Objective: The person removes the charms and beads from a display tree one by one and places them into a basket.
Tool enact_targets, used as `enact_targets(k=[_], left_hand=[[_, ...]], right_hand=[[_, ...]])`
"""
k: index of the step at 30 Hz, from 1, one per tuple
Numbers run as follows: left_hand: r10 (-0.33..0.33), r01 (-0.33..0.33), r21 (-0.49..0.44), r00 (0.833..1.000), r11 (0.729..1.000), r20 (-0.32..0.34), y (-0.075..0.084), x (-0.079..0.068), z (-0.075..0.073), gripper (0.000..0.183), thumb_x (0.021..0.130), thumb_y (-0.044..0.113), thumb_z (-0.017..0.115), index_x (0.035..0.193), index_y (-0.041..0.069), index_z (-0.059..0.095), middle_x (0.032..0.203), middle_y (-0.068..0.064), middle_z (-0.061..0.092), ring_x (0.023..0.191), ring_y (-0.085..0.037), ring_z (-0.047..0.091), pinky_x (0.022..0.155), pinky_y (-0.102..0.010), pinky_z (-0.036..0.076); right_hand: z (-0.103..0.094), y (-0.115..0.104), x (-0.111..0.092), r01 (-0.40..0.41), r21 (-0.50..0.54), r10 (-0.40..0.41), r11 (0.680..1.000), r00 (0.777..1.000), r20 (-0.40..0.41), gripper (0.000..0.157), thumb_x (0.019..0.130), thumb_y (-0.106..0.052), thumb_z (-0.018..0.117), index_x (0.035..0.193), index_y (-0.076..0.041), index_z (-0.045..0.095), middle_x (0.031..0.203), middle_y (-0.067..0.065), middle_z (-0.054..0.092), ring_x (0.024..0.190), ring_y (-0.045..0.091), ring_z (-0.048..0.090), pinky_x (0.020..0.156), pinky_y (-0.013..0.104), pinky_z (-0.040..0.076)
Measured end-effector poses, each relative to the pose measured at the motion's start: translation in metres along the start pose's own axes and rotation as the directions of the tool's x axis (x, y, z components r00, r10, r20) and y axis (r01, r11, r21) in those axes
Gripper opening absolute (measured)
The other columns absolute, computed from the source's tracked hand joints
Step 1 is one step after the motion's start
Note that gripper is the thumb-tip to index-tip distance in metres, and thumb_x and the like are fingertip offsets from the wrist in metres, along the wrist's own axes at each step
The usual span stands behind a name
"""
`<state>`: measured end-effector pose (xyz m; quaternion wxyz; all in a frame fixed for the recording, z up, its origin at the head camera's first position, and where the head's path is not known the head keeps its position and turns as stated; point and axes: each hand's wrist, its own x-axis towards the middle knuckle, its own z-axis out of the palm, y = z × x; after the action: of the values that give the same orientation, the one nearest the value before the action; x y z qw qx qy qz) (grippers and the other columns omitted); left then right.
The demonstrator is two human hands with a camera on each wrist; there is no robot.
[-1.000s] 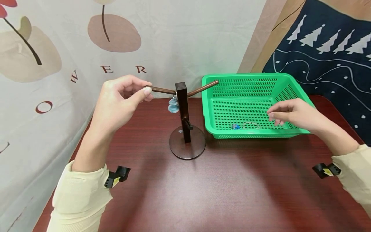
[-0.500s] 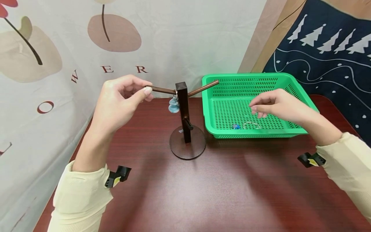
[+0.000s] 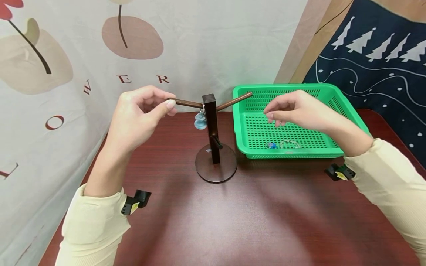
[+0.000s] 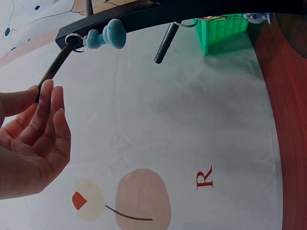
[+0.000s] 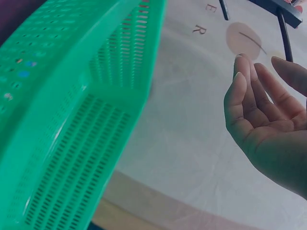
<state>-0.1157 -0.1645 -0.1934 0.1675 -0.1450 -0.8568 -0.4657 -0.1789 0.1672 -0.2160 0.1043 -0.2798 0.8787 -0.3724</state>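
Note:
With thumb and fingertips, my left hand [image 3: 134, 116] pinches the tip of the upper left peg [image 3: 187, 103] of a dark wooden stand [image 3: 213, 129]. A key ring carrying a light-blue fuzzy keychain [image 3: 200, 122] hangs on that peg, close to the post. In the left wrist view, a second metal ring [image 4: 184, 24] and a chain with a pale blue charm [image 4: 256, 18] show near a lower peg [image 4: 166, 44]. My right hand [image 3: 296, 109], fingers loosely bent and nothing held, is over the basket, left of its middle, near the upper right peg [image 3: 237, 100].
The green plastic basket [image 3: 239, 146] stands right of the stand. Inside lie a small blue item [image 3: 271, 145] and a pale clear loop [image 3: 290, 142]. A printed cloth [image 3: 199, 44] hangs behind the dark red table [image 3: 213, 221].
My right hand has moved left across the basket toward the stand. The left hand stays on the peg, and the light-blue keychain hangs in the same place.

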Motion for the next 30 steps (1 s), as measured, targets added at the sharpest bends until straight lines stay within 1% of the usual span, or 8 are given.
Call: enact_targets(k=[3,10,18,21,30], left_hand=[[-0.001,0.001,0.004,1.000,1.000,0.000,0.000,0.000,0.000,0.011,0.085,0.004,0.061,0.093,0.000,0.068,0.068,0.009,0.065,0.063,-0.007,0.061,0.057,-0.020,0.041],[-0.007,0.007,0.007,1.000,1.000,-0.001,0.000,0.000,0.000,0.011,0.086,0.005,0.061,0.093,0.001,0.068,0.068,0.008,0.065,0.063,-0.007,0.061,0.057,-0.020,0.040],[-0.009,0.009,0.004,1.000,1.000,-0.005,0.001,-0.001,0.000,0.011,0.085,0.005,0.061,0.093,0.002,0.068,0.068,0.008,0.065,0.063,-0.008,0.061,0.056,-0.021,0.039],[-0.012,0.012,0.002,1.000,1.000,-0.006,0.002,-0.001,0.000,0.011,0.086,0.005,0.061,0.093,0.001,0.068,0.068,0.008,0.065,0.063,-0.008,0.060,0.056,-0.021,0.039],[-0.005,0.005,-0.021,1.000,1.000,-0.008,0.001,-0.001,0.000,0.011,0.085,0.004,0.061,0.093,0.000,0.068,0.068,0.007,0.065,0.063,-0.008,0.061,0.059,-0.020,0.042]], right_hand=[[0.001,-0.005,0.006,0.022,0.020,-0.022,1.000,1.000,-0.001,0.019,0.090,-0.017,0.059,0.102,-0.004,0.066,0.081,0.007,0.064,0.069,0.020,0.058,0.065,0.027,0.047],[0.002,-0.018,0.018,0.016,0.018,-0.015,1.000,0.999,-0.029,0.023,0.091,-0.020,0.058,0.106,-0.005,0.063,0.082,0.007,0.066,0.069,0.020,0.059,0.064,0.027,0.047],[0.003,-0.029,0.027,0.050,0.049,-0.047,0.998,0.997,-0.054,0.023,0.092,-0.019,0.056,0.107,-0.002,0.062,0.081,0.008,0.066,0.066,0.021,0.059,0.062,0.027,0.047],[0.004,-0.032,0.029,0.068,0.062,-0.065,0.996,0.996,-0.053,0.022,0.093,-0.018,0.054,0.105,-0.001,0.063,0.081,0.007,0.066,0.066,0.021,0.060,0.063,0.026,0.047],[0.005,-0.032,0.031,0.079,0.066,-0.075,0.995,0.996,-0.053,0.020,0.093,-0.016,0.053,0.102,-0.001,0.063,0.078,0.007,0.065,0.065,0.021,0.059,0.062,0.028,0.047]])
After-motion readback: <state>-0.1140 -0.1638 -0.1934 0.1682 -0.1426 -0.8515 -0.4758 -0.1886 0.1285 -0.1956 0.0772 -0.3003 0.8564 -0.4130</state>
